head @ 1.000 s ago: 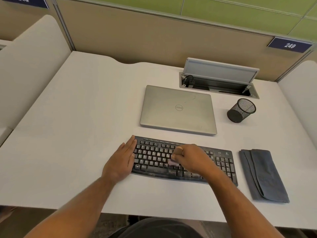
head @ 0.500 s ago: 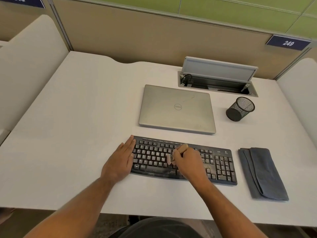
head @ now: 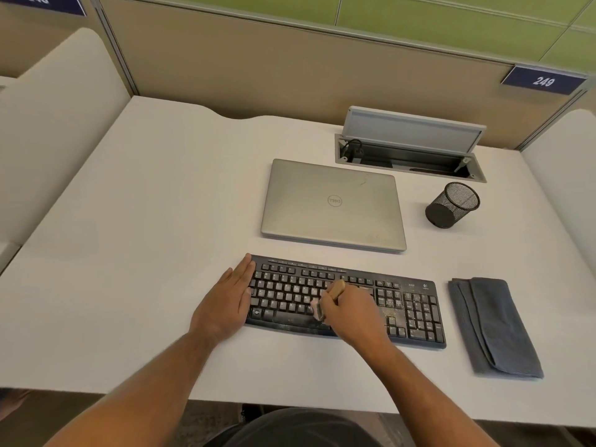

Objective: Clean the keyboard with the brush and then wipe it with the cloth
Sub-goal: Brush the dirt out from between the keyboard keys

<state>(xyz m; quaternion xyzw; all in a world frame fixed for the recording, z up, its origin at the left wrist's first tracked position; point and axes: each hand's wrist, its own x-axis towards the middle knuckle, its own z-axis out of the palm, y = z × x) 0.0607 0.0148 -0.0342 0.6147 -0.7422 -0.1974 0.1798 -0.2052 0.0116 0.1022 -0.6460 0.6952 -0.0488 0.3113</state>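
**Brush on the middle keys, cloth waiting at the right**

Desk surface (head: pixel 135 221), pale and wide, fills the left of the view, bounded by a cream side panel at the far left. Moving right, the left hand (head: pixel 225 301) lies flat with straight fingers, its palm on the desk and its fingertips running along the left end of the keyboard (head: pixel 416 317), touching that edge. The keyboard is black and sits near the front of the desk, with pale crumbs and dust scattered over its right part, around the arrow keys and number pad.

Over the middle of the keyboard, the right hand (head: pixel 351 312) is curled around the brush (head: pixel 335 290). The wooden handle sticks up out of the fist toward the far side, and the pale bristle end points down and left onto the lower letter rows, just above the space bar.

Behind the keyboard lies a closed silver laptop (head: pixel 332 204). Farther back and to the right, a cable tray (head: pixel 409 156) is set into the desk with its grey lid raised. A black mesh pen cup (head: pixel 451 204) stands just right of the laptop.

At the right, the cloth (head: pixel 493 327), dark grey and folded into a long strip, lies flat on the desk just beside the keyboard's right end, not touching it.
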